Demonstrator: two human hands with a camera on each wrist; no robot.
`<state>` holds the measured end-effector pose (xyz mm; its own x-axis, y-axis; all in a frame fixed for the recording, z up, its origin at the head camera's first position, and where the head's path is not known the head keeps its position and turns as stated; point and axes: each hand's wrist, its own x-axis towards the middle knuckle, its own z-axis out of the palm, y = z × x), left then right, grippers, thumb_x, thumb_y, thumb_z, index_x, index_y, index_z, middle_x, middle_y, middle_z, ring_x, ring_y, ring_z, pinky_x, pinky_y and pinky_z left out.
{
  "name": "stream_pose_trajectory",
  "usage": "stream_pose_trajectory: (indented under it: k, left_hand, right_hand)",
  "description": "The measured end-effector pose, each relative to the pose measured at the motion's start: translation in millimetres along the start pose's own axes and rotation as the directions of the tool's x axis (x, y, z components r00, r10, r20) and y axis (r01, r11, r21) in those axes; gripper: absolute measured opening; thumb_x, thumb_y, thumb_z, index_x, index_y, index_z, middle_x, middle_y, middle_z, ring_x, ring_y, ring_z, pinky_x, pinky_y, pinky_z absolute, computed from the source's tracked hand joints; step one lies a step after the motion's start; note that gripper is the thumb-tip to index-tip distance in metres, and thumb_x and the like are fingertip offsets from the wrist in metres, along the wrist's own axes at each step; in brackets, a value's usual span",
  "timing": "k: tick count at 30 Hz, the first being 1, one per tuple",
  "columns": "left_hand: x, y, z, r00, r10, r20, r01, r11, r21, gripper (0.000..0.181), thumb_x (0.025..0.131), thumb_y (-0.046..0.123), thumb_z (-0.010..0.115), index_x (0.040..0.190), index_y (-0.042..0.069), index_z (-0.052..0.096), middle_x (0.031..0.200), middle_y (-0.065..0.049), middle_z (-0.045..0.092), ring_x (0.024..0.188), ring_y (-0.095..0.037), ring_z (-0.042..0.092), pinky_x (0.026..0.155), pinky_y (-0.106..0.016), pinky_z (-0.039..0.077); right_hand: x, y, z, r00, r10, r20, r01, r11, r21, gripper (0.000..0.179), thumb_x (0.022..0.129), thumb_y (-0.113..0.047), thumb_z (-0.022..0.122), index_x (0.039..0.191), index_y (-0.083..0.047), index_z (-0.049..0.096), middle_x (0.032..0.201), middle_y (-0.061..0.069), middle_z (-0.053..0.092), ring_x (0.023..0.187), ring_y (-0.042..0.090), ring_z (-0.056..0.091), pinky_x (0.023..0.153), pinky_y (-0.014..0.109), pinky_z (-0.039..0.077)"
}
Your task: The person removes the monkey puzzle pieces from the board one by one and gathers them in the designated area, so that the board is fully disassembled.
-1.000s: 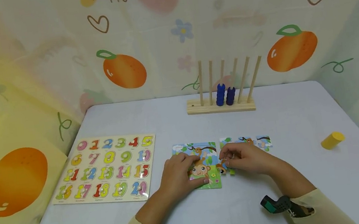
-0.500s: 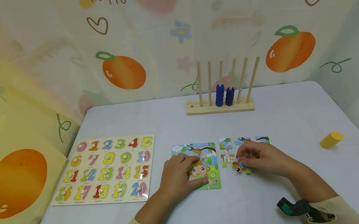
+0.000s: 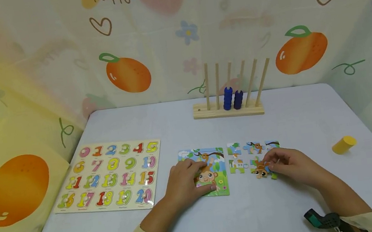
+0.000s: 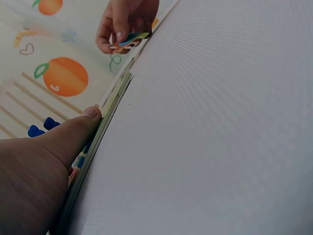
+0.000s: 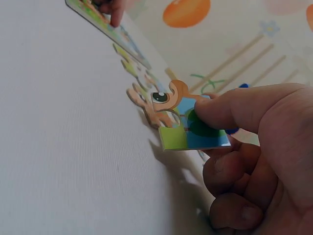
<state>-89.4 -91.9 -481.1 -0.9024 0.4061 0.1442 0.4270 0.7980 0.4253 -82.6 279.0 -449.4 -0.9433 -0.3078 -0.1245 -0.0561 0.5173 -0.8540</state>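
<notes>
In the head view my left hand (image 3: pixel 185 180) rests on a monkey picture puzzle (image 3: pixel 222 183), fingers over its upper left part and thumb across its lower part. In the left wrist view the thumb (image 4: pixel 73 134) lies on the board near its edge. Right of the board, my right hand (image 3: pixel 292 164) pinches a jigsaw piece (image 5: pixel 171 139) between thumb and fingers. This piece shows a monkey's eye, blue and green. It is held just beside another monkey-face piece (image 3: pixel 260 172); whether they touch cannot be told.
Several loose jigsaw pieces (image 3: pixel 236 166) lie right of the puzzle. A number board (image 3: pixel 109 177) lies at the left. At the back stands a wooden peg rack (image 3: pixel 228 113) with blue and purple stacked beads. A yellow cylinder (image 3: pixel 344 145) lies at the right.
My right hand has moved right, away from the puzzle, carrying the jigsaw piece, and the loose pieces it covered now show. My left hand has stayed put.
</notes>
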Motion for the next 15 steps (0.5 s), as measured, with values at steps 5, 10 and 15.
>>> stream_pose_trajectory:
  k: [5, 10, 15]
  left_hand:
    - [-0.1, -0.3, -0.3, 1.0, 0.001, -0.005, -0.001, 1.0, 0.002, 0.075, 0.078, 0.067, 0.087, 0.137, 0.022, 0.073, 0.11, 0.007, 0.065, 0.102, -0.014, 0.059, 0.088, -0.04, 0.044]
    - [0.3, -0.1, 0.1, 1.0, -0.001, 0.003, 0.001, 1.0, -0.001, 0.076, 0.079, 0.068, 0.086, 0.138, 0.022, 0.072, 0.112, 0.007, 0.065, 0.103, -0.014, 0.059, 0.089, -0.04, 0.044]
    - [-0.5, 0.2, -0.1, 1.0, -0.001, 0.005, 0.001, 1.0, 0.002, 0.076, 0.079, 0.068, 0.086, 0.138, 0.023, 0.072, 0.112, 0.007, 0.065, 0.103, -0.014, 0.059, 0.089, -0.04, 0.044]
  right_hand:
    - [-5.3, 6.9, -6.4, 1.0, 0.019, -0.023, -0.019, 1.0, -0.016, 0.016, 0.102, -0.013, 0.073, 0.118, -0.011, 0.073, 0.102, 0.003, 0.068, 0.09, 0.015, 0.061, 0.075, 0.027, 0.052]
    - [-9.3, 12.3, -14.0, 0.999, 0.028, -0.032, -0.03, 0.998, -0.059, 0.015, 0.103, -0.014, 0.073, 0.117, -0.011, 0.073, 0.1, 0.003, 0.068, 0.087, 0.014, 0.061, 0.074, 0.027, 0.052]
    - [-11.1, 15.7, -21.0, 0.999, 0.028, -0.037, -0.032, 0.996, -0.089, 0.014, 0.103, -0.012, 0.072, 0.117, -0.011, 0.074, 0.1, 0.002, 0.069, 0.085, 0.015, 0.061, 0.072, 0.027, 0.052]
